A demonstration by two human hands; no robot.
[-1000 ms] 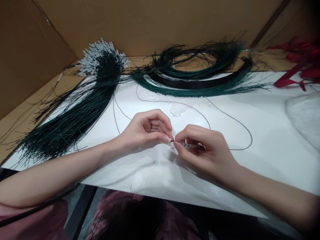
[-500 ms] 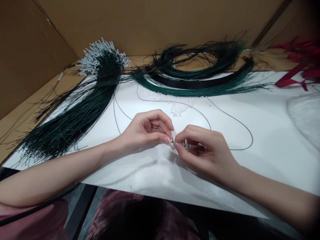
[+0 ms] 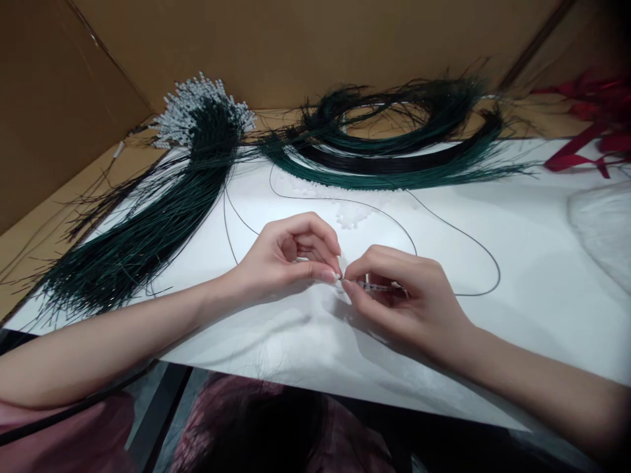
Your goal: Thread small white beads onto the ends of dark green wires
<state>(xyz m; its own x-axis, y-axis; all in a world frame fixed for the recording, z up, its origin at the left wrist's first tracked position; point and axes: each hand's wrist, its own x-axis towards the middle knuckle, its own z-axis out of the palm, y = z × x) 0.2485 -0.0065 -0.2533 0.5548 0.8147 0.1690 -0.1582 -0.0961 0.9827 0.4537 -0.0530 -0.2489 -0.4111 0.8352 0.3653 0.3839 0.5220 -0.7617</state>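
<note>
My left hand [image 3: 290,255] is closed in a pinch on a tiny white bead [image 3: 337,277], just left of my right fingertips. Between the thumb and index finger of my right hand [image 3: 414,289] is a thin dark cord strung with pale beads [image 3: 377,287], running back under the curled fingers. The two pinches almost meet at the bead, and the exact contact is too small to make out. A loop of dark cord [image 3: 497,276] lies on the white board [image 3: 537,341] beyond my right hand. Loose white beads [image 3: 352,213] are scattered in front of my hands.
A thick bundle of dark green cords [image 3: 148,230] with white beaded ends [image 3: 194,108] lies at left. Curved bundles of green and black cord [image 3: 389,179] rest at the back. Red ribbon [image 3: 574,148] and clear plastic [image 3: 604,226] are at right. Cardboard walls [image 3: 305,46] stand behind.
Both hands stay almost in place, still pinching at the same spot. The left fingers have shifted very slightly; the cords and loose beads lie as before.
</note>
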